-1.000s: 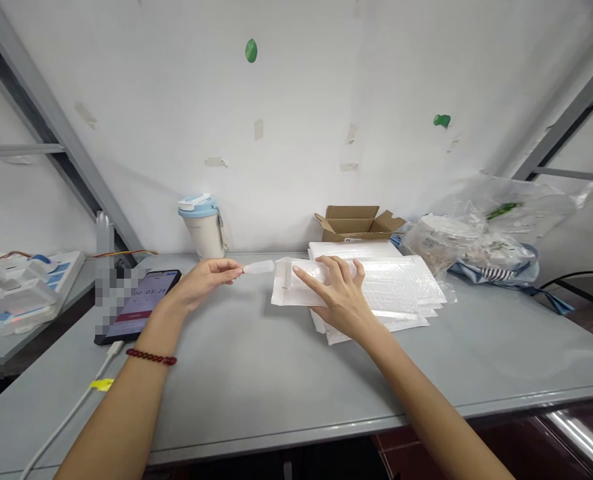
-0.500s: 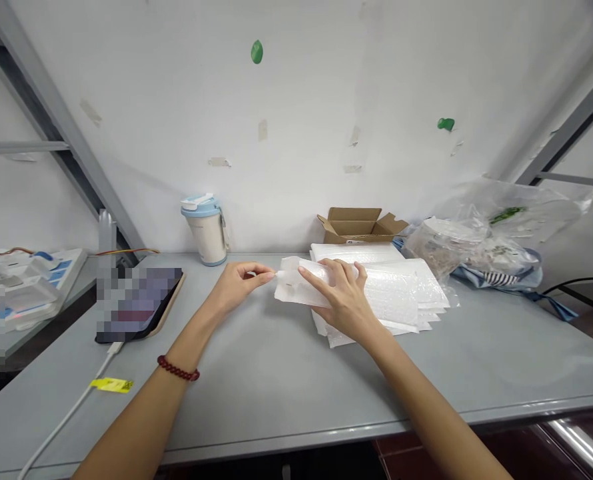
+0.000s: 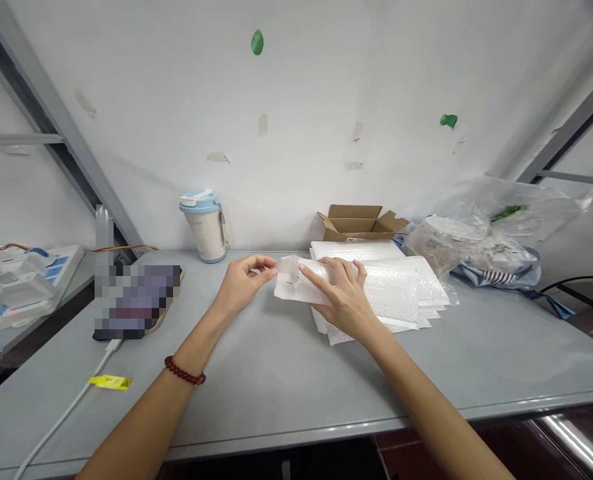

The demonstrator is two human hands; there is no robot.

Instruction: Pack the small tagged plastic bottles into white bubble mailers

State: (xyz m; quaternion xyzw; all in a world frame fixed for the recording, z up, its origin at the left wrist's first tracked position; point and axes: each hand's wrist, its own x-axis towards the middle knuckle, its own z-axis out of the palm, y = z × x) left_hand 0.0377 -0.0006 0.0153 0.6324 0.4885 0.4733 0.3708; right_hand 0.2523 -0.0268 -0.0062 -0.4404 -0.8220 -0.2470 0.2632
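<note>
My right hand (image 3: pixel 341 297) grips the left end of a white bubble mailer (image 3: pixel 386 287) and lifts its open mouth off a stack of similar mailers (image 3: pixel 376 320) on the grey table (image 3: pixel 276 373). My left hand (image 3: pixel 244 283) is right at that mouth, thumb and fingers curled close together; the small translucent white piece it held earlier is out of sight, seemingly inside the mailer. A red bead bracelet (image 3: pixel 184 371) circles my left wrist.
A blue-lidded cup (image 3: pixel 202 225) stands by the wall. An open cardboard box (image 3: pixel 360 223) sits behind the mailers, crumpled plastic bags (image 3: pixel 476 243) to the right. A blurred-out phone (image 3: pixel 136 301) with a white cable (image 3: pixel 66 417) lies left.
My left hand moved right from beside the phone to the mailer's mouth, and the small white piece it pinched went out of sight. My right hand raised the mailer's end.
</note>
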